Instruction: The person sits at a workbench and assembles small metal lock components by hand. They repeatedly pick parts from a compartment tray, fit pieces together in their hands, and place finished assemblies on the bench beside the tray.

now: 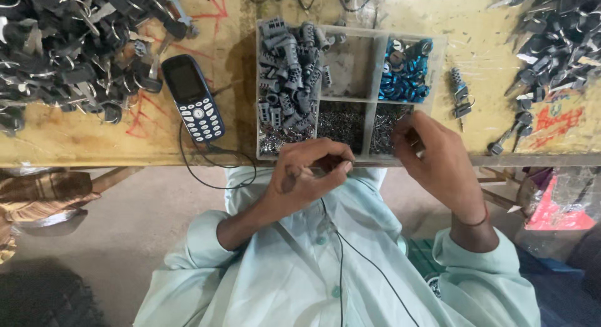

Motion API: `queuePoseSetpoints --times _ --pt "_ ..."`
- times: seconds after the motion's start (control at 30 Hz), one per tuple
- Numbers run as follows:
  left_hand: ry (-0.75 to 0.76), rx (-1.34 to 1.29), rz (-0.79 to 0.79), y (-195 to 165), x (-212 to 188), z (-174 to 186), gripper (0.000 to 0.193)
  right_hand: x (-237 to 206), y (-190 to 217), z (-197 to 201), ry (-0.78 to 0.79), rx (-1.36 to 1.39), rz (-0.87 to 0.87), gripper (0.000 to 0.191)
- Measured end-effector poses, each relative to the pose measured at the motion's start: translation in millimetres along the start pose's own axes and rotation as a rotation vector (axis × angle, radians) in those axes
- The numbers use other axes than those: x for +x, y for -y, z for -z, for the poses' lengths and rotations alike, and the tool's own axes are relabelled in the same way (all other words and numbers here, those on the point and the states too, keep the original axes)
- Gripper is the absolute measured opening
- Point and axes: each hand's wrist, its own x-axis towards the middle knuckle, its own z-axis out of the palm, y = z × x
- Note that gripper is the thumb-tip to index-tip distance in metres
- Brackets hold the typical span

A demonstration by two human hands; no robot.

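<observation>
The left hand (310, 170) sits just off the near edge of the tabletop (81, 139), its fingers curled tight and pinched around a small part that is too hidden to name. The right hand (432, 158) hangs beside it, over the near right corner of the divided tray (375, 36), with its fingers bent inward as if nipping something tiny; what lies between the fingertips cannot be made out.

The tray stands at the near edge of the tabletop, about midway along it. Its long left compartment is heaped with grey lock cylinders (288, 76). The far right compartment holds blue rings (404, 70), and the far middle one is almost bare. The two near compartments carry small metal pins (341, 120), and the right hand covers part of the right one.

Left of the tray lies a dark blue keypad phone (194, 98), with a black cable (206, 170) trailing from it over the near edge. Just right of the tray rests a single lock cylinder with keys (460, 92). Piles of black-headed keys fill the far left corner (69, 45) and the far right corner (551, 39) of the tabletop.
</observation>
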Motion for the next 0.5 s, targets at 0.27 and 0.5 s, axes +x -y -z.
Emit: queuePoseSetpoints --times 0.27,0.5 --pt "0.011 -0.621 0.262 11.9 0.3 -20.6 0.017 -24.9 30.1 -45.4 -0.328 0.102 0.321 0.019" --pt "0.032 -0.564 0.261 3.8 -9.8 -15.4 0.019 -34.6 11.2 -43.4 -0.187 0.273 0.260 0.016"
